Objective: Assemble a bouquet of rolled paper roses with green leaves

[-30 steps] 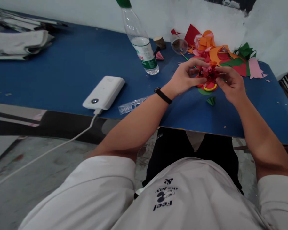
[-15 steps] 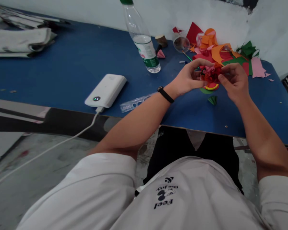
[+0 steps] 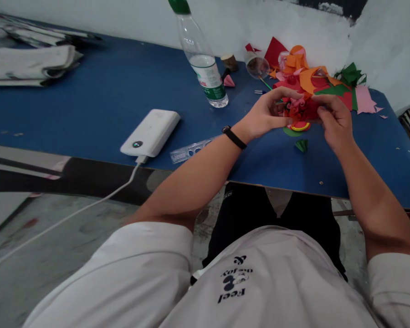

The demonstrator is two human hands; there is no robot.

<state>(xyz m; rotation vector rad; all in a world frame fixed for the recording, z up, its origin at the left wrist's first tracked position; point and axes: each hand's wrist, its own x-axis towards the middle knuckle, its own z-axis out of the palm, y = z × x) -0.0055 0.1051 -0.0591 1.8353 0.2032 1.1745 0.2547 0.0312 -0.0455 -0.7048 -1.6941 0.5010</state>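
Observation:
Between my hands, above the blue table, is a paper flower [image 3: 296, 109] with curled red, orange and pink strips. My left hand [image 3: 264, 114], with a black band on its wrist, is closed around the flower's left side. The thumb and fingers of my right hand [image 3: 336, 119] pinch its red right side. Just below lies a round paper piece with a yellow ring [image 3: 300, 126], partly covered by the flower. A small folded green paper piece [image 3: 301, 146] rests nearer the table edge.
Colored paper scraps [image 3: 305, 75] are heaped against the wall beside a clear plastic cup [image 3: 257, 67]. A water bottle [image 3: 208, 77], white power bank [image 3: 151, 132] with cable, clear ruler [image 3: 187, 151] and folded newspapers [image 3: 27, 66] lie to the left.
My right hand has drawn slightly down, and more of the flower's red right side shows between its fingers. The view has tilted up a little.

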